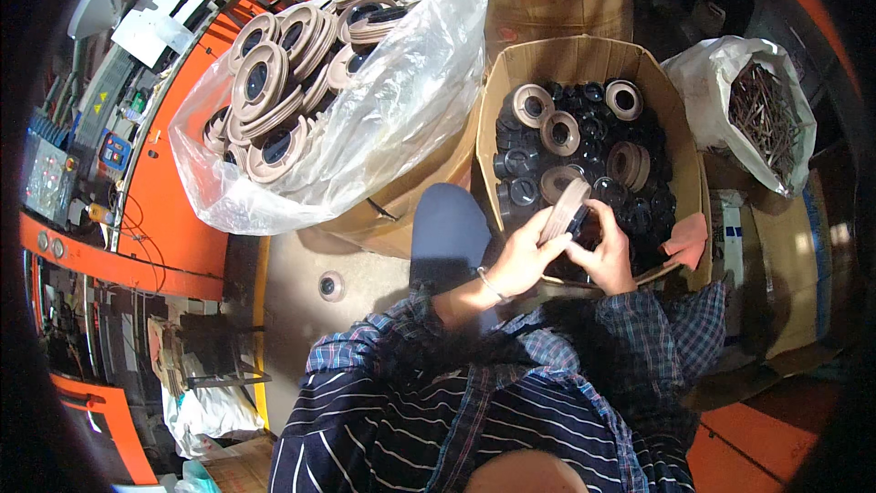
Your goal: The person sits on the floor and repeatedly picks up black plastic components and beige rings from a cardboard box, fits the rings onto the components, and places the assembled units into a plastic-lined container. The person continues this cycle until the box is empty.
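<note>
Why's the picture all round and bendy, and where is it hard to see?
Head view: the fisheye lens bows edges of the orange machine and leaves black corners; head view again: strong light whitens the clear plastic bag and brightens the left hand, while black plastic parts merge into shadow inside the cardboard box.

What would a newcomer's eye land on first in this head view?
Probably the big translucent plastic bag at upper left, heaped with tan rings, many dark-centred. Next, right of centre, the left hand and right hand hold a tan disc with a black part over an open carton of black pieces. The bright orange panel at left also stands out.
</note>
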